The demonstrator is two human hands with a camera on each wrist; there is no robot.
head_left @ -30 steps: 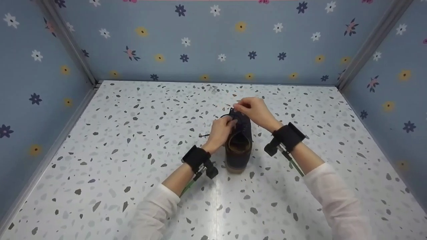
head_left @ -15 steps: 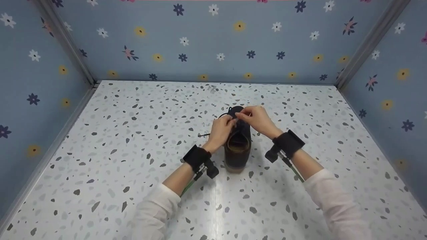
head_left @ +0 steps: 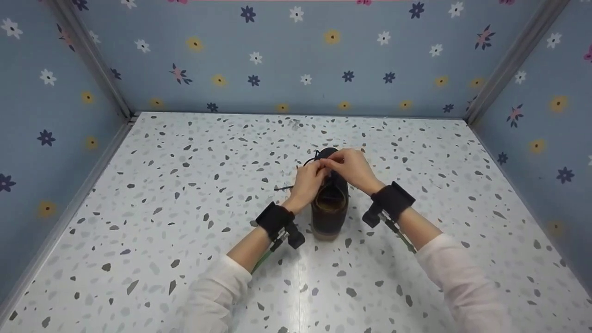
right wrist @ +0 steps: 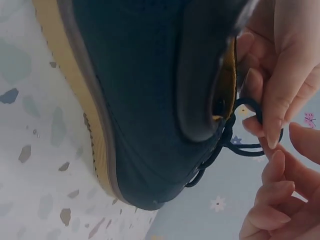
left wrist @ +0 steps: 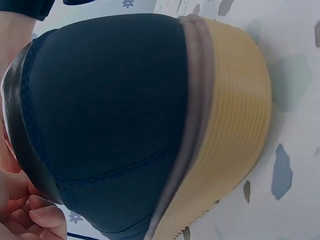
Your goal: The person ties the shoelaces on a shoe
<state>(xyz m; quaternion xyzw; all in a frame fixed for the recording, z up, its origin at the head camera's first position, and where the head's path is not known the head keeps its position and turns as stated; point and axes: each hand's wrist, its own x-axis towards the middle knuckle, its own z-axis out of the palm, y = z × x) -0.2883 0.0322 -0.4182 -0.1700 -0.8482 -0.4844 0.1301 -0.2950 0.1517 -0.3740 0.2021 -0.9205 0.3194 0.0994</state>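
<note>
A dark navy shoe (head_left: 329,224) stands upright with its heel toward me and its toe toward the far wall. In the left wrist view its heel (left wrist: 115,100) and tan ridged sole fill the middle. My left hand (head_left: 305,182), on the shoe's left side, pinches a dark shoelace (right wrist: 245,147) above the eyelets. My right hand (head_left: 355,169) comes over the front from the right. Its index finger (right wrist: 281,155) meets the left fingertips at the lace, the thumb a little apart. I cannot tell whether the right fingers grip the lace.
A loose lace end (head_left: 283,188) sticks out left of my left hand. Below lies a white speckled surface (head_left: 185,231). Blue flowered panels stand behind (head_left: 286,41) and at both sides. A strap with a small camera sits on each wrist.
My right hand has come down and toward me from over the toe, then moved left until its fingertips meet the left hand's. The left hand and shoe have barely moved.
</note>
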